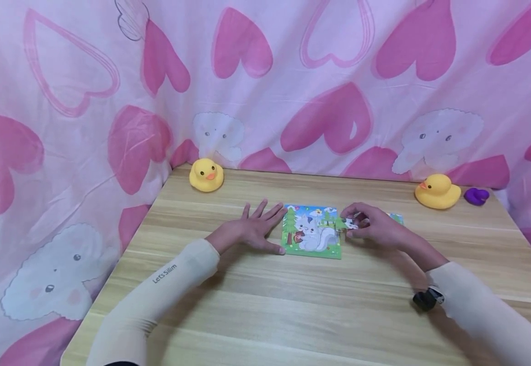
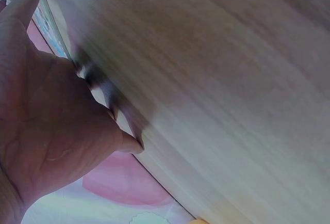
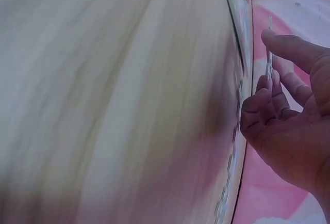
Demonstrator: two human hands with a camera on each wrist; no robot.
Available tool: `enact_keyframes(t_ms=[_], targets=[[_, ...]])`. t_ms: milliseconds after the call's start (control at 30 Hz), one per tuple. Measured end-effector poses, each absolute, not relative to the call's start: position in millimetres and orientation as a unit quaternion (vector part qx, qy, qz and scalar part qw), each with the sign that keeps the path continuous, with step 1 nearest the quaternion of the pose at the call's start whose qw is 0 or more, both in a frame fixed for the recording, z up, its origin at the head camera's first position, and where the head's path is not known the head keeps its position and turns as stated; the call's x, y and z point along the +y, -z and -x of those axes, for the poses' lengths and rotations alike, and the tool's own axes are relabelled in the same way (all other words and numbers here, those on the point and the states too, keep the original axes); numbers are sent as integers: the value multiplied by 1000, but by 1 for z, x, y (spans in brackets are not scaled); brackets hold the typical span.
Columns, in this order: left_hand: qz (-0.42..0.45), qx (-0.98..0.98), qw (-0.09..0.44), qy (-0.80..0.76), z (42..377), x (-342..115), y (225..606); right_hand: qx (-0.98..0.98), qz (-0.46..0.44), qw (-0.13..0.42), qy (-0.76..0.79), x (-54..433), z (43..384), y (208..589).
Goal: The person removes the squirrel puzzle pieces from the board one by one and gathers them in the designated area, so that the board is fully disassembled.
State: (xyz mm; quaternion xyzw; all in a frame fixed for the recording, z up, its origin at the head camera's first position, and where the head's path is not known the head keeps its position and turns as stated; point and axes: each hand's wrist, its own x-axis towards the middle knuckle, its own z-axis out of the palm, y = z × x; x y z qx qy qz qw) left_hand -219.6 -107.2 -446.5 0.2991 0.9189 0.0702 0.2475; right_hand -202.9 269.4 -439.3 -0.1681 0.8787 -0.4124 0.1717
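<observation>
A square jigsaw puzzle (image 1: 312, 239) with a cartoon squirrel picture lies flat on the wooden table. At its left edge, my left hand (image 1: 258, 229) rests with fingers spread, the thumb and a fingertip touching the border. My right hand (image 1: 375, 226) pinches a small puzzle piece (image 1: 350, 223) at the puzzle's right side. In the right wrist view the piece (image 3: 269, 59) appears edge-on between thumb and fingers. Partly hidden behind that hand is more puzzle (image 1: 397, 218) in green and blue. The left wrist view shows the palm (image 2: 46, 126) and spread fingers over the tabletop.
A yellow rubber duck (image 1: 207, 175) stands at the table's back left. Another yellow duck (image 1: 437, 191) and a small purple duck (image 1: 476, 196) stand at the back right. Behind the table (image 1: 265, 315) hangs a pink heart-patterned curtain (image 1: 265, 101).
</observation>
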Motion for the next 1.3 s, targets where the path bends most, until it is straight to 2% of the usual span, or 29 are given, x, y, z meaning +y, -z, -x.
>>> enact_keyframes(t_ms=[467,1300], targets=[[-304,918,247,-69,218,-107,443,914,194,137,329,291,200,447],[-297,919,251,-70,218,-107,442,914,205,136,323,286,202,447]])
